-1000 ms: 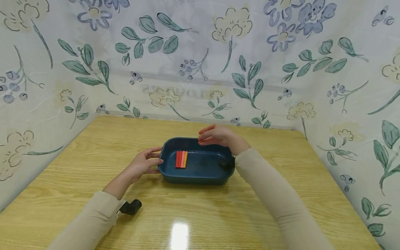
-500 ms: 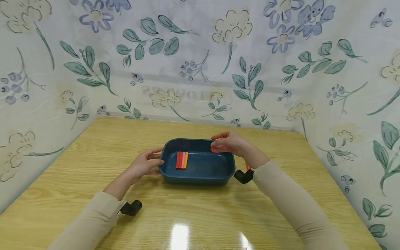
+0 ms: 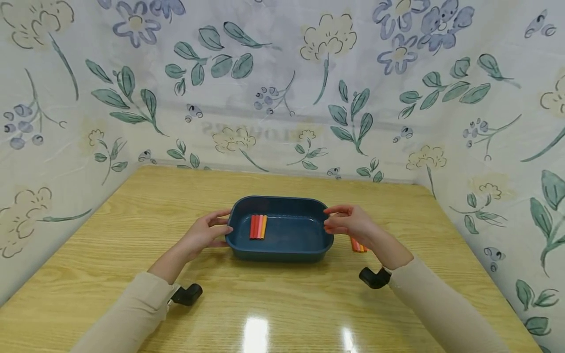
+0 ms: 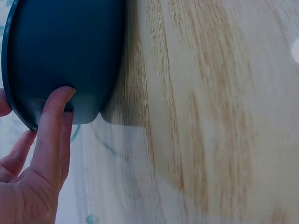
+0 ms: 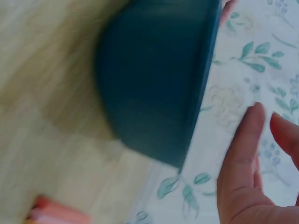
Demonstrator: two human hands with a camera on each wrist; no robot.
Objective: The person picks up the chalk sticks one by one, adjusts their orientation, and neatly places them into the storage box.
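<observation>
several sticks (image 3: 258,227) inside the blue tub (image 3: 280,256), head view only

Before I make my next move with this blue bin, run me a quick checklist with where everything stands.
1. Left hand gripping the blue bin: ok.
2. Right hand gripping it too: not ok, apart from it in the right wrist view.
3. Bin upright on the table: ok.
4. Coloured sticks inside lying flat: ok.
5. Space right of the bin clear: not ok, more sticks lie there.
6. Their number: cannot tell, partly hidden.
</observation>
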